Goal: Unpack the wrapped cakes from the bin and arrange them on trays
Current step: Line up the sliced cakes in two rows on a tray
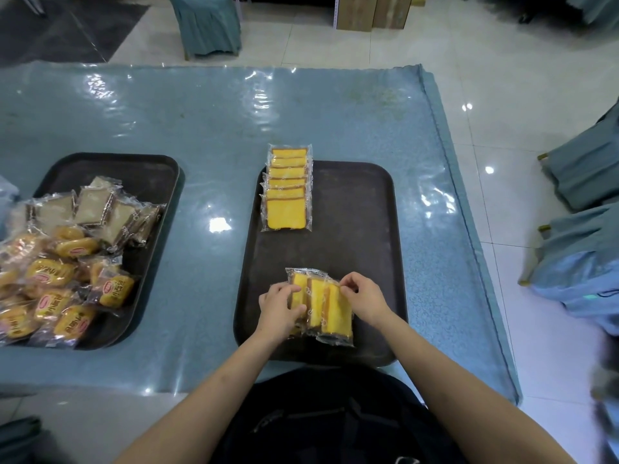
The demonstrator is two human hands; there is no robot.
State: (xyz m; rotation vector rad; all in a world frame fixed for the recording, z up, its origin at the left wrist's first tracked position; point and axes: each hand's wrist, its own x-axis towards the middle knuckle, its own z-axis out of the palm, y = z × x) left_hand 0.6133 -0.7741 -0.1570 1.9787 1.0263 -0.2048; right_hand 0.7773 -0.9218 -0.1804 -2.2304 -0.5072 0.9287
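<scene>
A dark tray (361,229) lies in front of me on the blue table. At its far left corner a neat overlapping row of wrapped yellow cake slices (288,189) runs toward me. Near the tray's front edge sits a small bunch of wrapped yellow slices (323,306). My left hand (279,308) grips the bunch's left side, fingers curled over it. My right hand (363,298) pinches the wrapper of the rightmost slice at its top edge.
A second dark tray (134,169) at the left holds a heap of wrapped pale slices (100,209) and round golden cakes (53,289). Cloth-covered chairs (582,182) stand at the right and one (207,25) beyond the table. The table edge runs down the right.
</scene>
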